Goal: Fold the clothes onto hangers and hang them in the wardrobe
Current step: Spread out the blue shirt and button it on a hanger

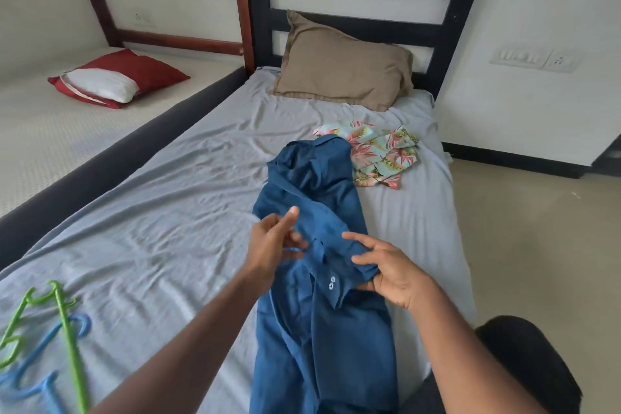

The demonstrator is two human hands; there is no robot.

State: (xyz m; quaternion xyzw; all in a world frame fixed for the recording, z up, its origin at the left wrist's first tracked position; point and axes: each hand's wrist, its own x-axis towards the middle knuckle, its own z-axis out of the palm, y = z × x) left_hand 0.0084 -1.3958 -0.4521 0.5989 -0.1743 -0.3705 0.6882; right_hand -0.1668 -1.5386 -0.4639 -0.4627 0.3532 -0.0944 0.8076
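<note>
the blue shirt (319,245) lies lengthwise on the bed (151,212), both hands on it: right hand (389,276) pinches its cuff, left hand (272,245) seemingly loose beside; hangers (50,329) lie well left, nearer the left hand

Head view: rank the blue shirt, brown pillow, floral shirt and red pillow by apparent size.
1. blue shirt, though nearest the camera
2. brown pillow
3. red pillow and floral shirt look alike; the blue shirt partly covers the floral one, so unranked.
</note>
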